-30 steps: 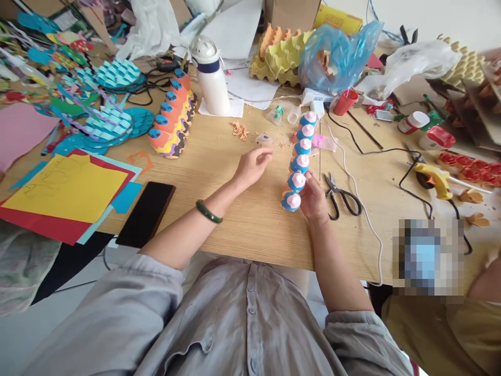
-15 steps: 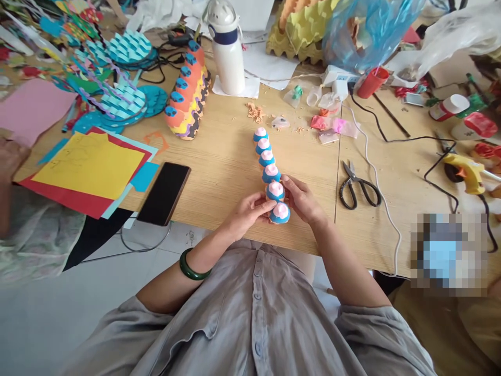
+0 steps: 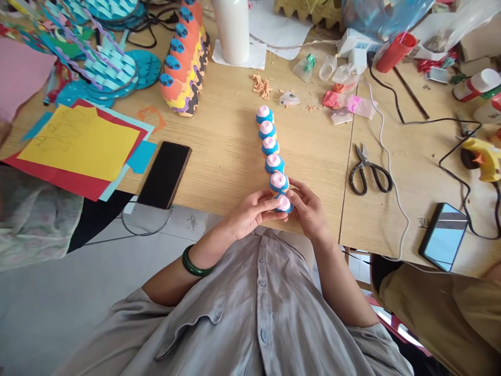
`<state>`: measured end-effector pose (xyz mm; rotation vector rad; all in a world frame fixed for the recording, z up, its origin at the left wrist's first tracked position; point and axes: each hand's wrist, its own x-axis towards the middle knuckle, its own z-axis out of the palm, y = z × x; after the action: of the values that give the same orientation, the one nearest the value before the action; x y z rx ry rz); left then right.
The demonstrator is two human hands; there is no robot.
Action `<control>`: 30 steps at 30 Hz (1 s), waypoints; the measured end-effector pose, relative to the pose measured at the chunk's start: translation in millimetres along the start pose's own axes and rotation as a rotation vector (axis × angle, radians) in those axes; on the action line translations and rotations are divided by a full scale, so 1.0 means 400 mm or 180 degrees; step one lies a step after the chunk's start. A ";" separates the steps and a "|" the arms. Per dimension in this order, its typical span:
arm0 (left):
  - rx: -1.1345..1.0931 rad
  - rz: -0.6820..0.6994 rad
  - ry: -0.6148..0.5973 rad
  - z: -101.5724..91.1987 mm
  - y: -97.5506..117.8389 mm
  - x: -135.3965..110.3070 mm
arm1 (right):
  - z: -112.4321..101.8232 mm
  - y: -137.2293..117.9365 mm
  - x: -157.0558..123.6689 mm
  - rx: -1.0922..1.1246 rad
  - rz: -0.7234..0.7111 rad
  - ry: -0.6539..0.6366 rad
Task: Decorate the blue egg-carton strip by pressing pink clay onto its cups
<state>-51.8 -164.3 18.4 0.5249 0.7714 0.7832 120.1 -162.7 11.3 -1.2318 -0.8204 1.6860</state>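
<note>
A strip of egg-carton cups [image 3: 274, 162], painted blue with pink tops, lies on the table and points away from me. My left hand [image 3: 250, 214] grips its near end from the left, the thumb across the pink top of the nearest cup. On the other side, my right hand [image 3: 311, 211] pinches that same end cup, its thumb at the edge of the pink and its other fingers behind the cup. The undersides of the near cups are hidden by my fingers.
Left of the strip lie a phone [image 3: 165, 175], a stack of coloured paper [image 3: 84, 141] and an orange painted carton piece [image 3: 182, 68]. Scissors [image 3: 370, 172] and a white cable [image 3: 393, 188] are to the right. A white bottle [image 3: 233, 31] stands behind. People sit on both sides.
My right hand has slid from beside the second cup down to the nearest one. My left thumb now reaches further over its pink top. The whole view has shifted slightly.
</note>
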 end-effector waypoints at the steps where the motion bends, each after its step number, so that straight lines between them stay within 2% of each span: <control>1: 0.0026 0.0016 0.0026 0.000 -0.005 0.001 | 0.003 0.002 0.000 0.0013 -0.0009 0.0012; 6: 0.0025 0.0063 0.0073 0.004 -0.014 -0.002 | 0.012 0.004 -0.009 0.0196 0.0108 -0.0092; 11: 0.0053 -0.0037 0.0110 0.008 -0.005 -0.013 | 0.017 0.010 -0.025 0.0405 0.0176 -0.0007; 18: 0.0263 -0.0127 0.0329 0.009 -0.014 -0.013 | 0.019 0.028 -0.036 0.0108 -0.0005 0.0015; 24: 0.0123 -0.0170 0.0027 0.008 -0.007 -0.020 | 0.016 0.026 -0.039 0.0129 -0.0077 0.0169; 30: 0.0228 -0.0274 0.0093 0.003 -0.004 -0.019 | 0.021 0.029 -0.042 -0.0123 -0.0158 0.0144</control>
<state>-53.8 -171.4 21.2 0.5420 0.8462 0.6867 111.3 -182.8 10.0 -1.2611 -0.8529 1.6038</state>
